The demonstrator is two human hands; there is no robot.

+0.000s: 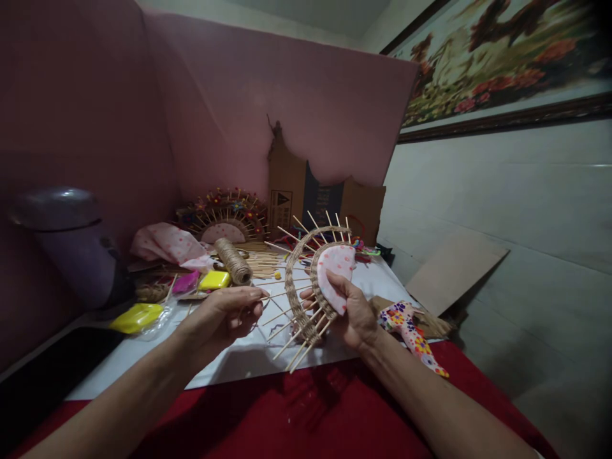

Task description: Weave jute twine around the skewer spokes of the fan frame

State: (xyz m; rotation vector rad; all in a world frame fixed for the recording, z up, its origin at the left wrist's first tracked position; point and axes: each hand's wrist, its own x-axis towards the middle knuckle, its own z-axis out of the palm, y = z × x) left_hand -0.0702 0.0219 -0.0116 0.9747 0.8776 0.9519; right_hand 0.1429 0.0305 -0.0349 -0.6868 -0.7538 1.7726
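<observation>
My right hand (352, 312) grips a half-round craft piece (310, 280): a pink dotted fabric centre with thin wooden sticks fanning out and jute twine woven round them in two arcs. It is held upright above a white sheet (248, 357). My left hand (224, 315) is closed in a pinch on the tip of one stick at the piece's left side. A spool of jute twine (233, 261) lies just behind my left hand.
A finished fan-shaped piece with coloured beads (224, 217) leans at the back beside pink dotted cloth (167, 245). Yellow packets (136, 317) and a magenta one lie left, a purple bin (71, 242) far left, a floral glue gun (411, 331) right, cardboard box (306, 191) behind.
</observation>
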